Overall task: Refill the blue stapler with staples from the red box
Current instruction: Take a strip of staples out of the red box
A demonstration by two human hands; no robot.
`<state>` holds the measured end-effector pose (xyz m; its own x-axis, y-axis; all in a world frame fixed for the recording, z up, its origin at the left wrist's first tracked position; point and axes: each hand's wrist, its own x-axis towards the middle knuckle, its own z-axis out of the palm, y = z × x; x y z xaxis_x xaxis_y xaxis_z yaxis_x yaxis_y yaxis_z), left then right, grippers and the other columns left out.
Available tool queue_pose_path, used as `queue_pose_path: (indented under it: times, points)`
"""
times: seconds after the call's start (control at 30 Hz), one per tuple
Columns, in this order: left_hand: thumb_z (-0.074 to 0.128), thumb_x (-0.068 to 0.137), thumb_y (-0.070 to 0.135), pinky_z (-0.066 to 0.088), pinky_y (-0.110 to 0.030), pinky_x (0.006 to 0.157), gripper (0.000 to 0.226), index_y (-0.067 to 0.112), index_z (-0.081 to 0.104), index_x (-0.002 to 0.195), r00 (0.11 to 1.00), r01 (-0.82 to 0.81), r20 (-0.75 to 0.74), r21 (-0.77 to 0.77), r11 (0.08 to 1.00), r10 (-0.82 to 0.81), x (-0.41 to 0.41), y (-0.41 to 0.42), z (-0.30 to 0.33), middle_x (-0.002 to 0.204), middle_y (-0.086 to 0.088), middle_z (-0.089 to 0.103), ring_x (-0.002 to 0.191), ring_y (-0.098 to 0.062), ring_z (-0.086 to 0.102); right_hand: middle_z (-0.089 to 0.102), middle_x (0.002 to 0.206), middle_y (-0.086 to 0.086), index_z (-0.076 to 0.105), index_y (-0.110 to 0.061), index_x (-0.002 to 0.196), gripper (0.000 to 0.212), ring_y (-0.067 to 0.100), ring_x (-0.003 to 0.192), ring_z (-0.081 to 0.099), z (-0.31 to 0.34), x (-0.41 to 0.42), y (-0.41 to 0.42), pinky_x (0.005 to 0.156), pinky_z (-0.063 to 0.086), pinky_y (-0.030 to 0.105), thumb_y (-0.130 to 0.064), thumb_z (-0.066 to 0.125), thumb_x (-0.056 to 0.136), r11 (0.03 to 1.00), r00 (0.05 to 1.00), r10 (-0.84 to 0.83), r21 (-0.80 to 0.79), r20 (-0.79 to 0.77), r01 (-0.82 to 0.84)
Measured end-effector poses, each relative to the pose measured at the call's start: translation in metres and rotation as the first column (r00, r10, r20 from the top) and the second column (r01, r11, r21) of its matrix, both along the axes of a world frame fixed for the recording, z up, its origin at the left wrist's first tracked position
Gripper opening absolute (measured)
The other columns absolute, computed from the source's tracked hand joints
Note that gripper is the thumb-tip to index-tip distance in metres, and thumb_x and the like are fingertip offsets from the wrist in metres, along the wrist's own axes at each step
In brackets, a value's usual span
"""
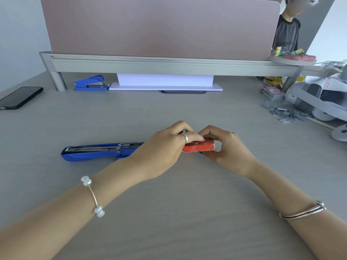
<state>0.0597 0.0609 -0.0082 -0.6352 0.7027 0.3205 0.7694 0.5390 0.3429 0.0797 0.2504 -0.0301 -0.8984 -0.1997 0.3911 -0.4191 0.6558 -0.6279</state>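
Your fingers [197, 136] of the left hand [165, 147] curl down onto the top of the red box [199, 147], pinched together over its upper edge beside a small metal glint; whether they grip staples there, you cannot tell. Your right hand [227, 147] cups the box from its far end and underside, fingers closed around it, so both hands hold it just above the table [169, 212]. The blue stapler [97, 152] lies flat just to the left, opened out with its metal staple channel facing up; its right end disappears under your left hand. A beaded bracelet [93, 196] sits on your left wrist and a silver bangle [304, 211] on the right. Farther out, a second blue stapler [90, 83] rests near the desk divider, a black phone [19, 97] lies at the far left, and loose staples [287, 113] are scattered at the right.
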Motion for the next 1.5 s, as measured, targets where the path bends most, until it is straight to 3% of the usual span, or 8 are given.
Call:
queue_pose_path:
  times: [0.27, 0.5, 0.63, 0.8, 0.93, 1.1, 1.27, 1.5]
  points:
    - [0.048, 0.088, 0.031, 0.046, -0.031, 0.083, 0.033, 0.026, 0.058, 0.119, 0.997, 0.062, 0.051, 0.050, 0.997, -0.065, -0.0021, -0.0010, -0.0051, 0.114, 0.009, 0.053, 0.091, -0.014, 0.057, 0.069, 0.084, -0.003, 0.059, -0.013, 0.086, 0.022, 0.009, 0.082, 0.063, -0.0002, -0.0004, 0.0004, 0.073, 0.044, 0.014, 0.002, 0.069, 0.073, 1.000, 1.000, 0.000, -0.008, 0.012, 0.000]
    - [0.054, 0.090, 0.026, 0.046, -0.036, 0.083, 0.029, 0.028, 0.060, 0.118, 0.995, 0.058, 0.078, 0.087, 0.994, -0.065, -0.0041, -0.0013, -0.0041, 0.112, 0.011, 0.055, 0.086, -0.020, 0.059, 0.072, 0.085, 0.000, 0.059, -0.013, 0.086, 0.020, 0.013, 0.080, 0.065, 0.0004, 0.0005, 0.0000, 0.074, 0.046, 0.021, 0.000, 0.069, 0.074, 1.000, 1.000, -0.005, -0.020, 0.011, 0.005]
    - [0.054, 0.089, 0.023, 0.046, -0.034, 0.082, 0.025, 0.025, 0.065, 0.111, 0.995, 0.002, 0.092, 0.216, 0.976, -0.022, -0.0016, 0.0012, -0.0056, 0.106, 0.011, 0.059, 0.088, -0.015, 0.060, 0.070, 0.084, -0.007, 0.059, -0.013, 0.087, 0.021, 0.007, 0.080, 0.063, 0.0009, 0.0010, -0.0002, 0.071, 0.043, 0.012, 0.000, 0.068, 0.074, 1.000, 1.000, -0.010, -0.006, 0.009, 0.010]
    - [0.069, 0.079, 0.016, 0.049, -0.024, 0.089, 0.027, 0.022, 0.069, 0.105, 0.985, -0.042, 0.170, 0.291, 0.956, -0.009, -0.0016, 0.0044, -0.0077, 0.103, 0.010, 0.061, 0.093, -0.005, 0.062, 0.072, 0.085, -0.002, 0.059, -0.013, 0.087, 0.021, 0.010, 0.081, 0.065, 0.0008, 0.0011, -0.0003, 0.075, 0.047, 0.021, 0.001, 0.068, 0.074, 1.000, 1.000, -0.010, 0.003, -0.001, 0.010]
    - [0.076, 0.071, 0.014, 0.046, -0.009, 0.086, 0.031, 0.018, 0.070, 0.101, 0.959, -0.076, 0.281, 0.358, 0.930, -0.030, -0.0029, 0.0040, -0.0080, 0.102, 0.012, 0.062, 0.089, 0.001, 0.064, 0.072, 0.086, -0.004, 0.060, -0.013, 0.086, 0.022, 0.005, 0.083, 0.065, 0.0007, 0.0015, -0.0016, 0.075, 0.047, 0.015, 0.001, 0.070, 0.073, 1.000, 1.000, -0.008, -0.002, 0.003, 0.008]
    - [0.072, 0.069, 0.038, 0.051, -0.018, 0.085, 0.035, 0.018, 0.072, 0.098, 0.957, -0.057, 0.284, 0.364, 0.930, -0.052, -0.0014, 0.0037, -0.0060, 0.100, 0.010, 0.063, 0.088, 0.000, 0.065, 0.070, 0.086, -0.007, 0.061, -0.012, 0.086, 0.020, 0.004, 0.084, 0.065, 0.0020, 0.0022, -0.0025, 0.074, 0.046, 0.010, 0.001, 0.069, 0.073, 1.000, 1.000, -0.004, -0.025, 0.025, 0.004]
    - [0.071, 0.077, 0.020, 0.052, -0.020, 0.084, 0.020, 0.018, 0.072, 0.097, 0.971, -0.075, 0.241, 0.352, 0.933, -0.013, -0.0030, 0.0049, -0.0085, 0.099, 0.012, 0.062, 0.087, 0.000, 0.064, 0.070, 0.085, -0.007, 0.061, -0.012, 0.084, 0.020, 0.005, 0.083, 0.065, 0.0024, 0.0034, -0.0038, 0.073, 0.047, 0.012, 0.001, 0.070, 0.073, 0.999, 0.999, 0.002, -0.052, 0.038, 0.000]
    - [0.074, 0.073, 0.024, 0.053, -0.021, 0.084, 0.025, 0.016, 0.072, 0.097, 0.961, -0.126, 0.274, 0.392, 0.911, 0.015, -0.0051, 0.0036, -0.0080, 0.103, 0.005, 0.063, 0.084, -0.001, 0.066, 0.071, 0.087, -0.001, 0.062, -0.012, 0.085, 0.020, 0.004, 0.085, 0.064, 0.0042, 0.0043, -0.0043, 0.073, 0.047, 0.011, 0.002, 0.070, 0.073, 0.999, 1.000, 0.000, -0.048, 0.029, 0.001]
